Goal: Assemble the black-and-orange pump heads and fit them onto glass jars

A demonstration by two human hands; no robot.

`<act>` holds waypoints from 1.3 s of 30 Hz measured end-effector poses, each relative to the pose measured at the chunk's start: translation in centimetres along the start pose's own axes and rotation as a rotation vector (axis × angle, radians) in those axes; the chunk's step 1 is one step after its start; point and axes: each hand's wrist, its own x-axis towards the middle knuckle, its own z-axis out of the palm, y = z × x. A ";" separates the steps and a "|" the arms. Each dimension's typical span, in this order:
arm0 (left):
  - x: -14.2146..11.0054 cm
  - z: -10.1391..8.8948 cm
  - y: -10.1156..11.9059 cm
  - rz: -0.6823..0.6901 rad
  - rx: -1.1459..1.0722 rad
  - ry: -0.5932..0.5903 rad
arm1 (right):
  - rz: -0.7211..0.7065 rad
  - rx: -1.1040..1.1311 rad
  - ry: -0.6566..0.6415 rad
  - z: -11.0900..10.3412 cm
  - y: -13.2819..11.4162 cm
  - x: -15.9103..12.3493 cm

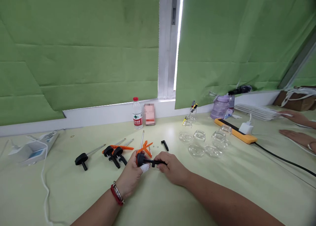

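Note:
My left hand, with a red bracelet at the wrist and a white cover on the thumb tip, is closed round a small black-and-orange clamp tool. My right hand pinches the black end of the same tool from the right. Both hands rest low over the pale green table. Just behind them lie two more black-and-orange clamps, a black-knobbed metal rod, a loose metal rod, orange pieces and a small black part.
Several clear glass jars stand right of centre. A water bottle and a pink box stand by the wall. A yellow power strip with a black cable, a purple jug, a white box. Another person's hands at far right.

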 end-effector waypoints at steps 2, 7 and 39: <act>0.0 0.0 0.0 -0.005 0.019 0.007 | -0.004 0.000 0.005 0.0 -0.1 0.0; -0.2 0.2 0.0 -0.015 0.037 0.019 | 0.001 -0.003 0.015 0.2 -0.2 -0.1; -2.1 1.3 1.3 0.386 0.706 -0.018 | 0.308 0.896 -0.263 1.7 -1.5 -0.7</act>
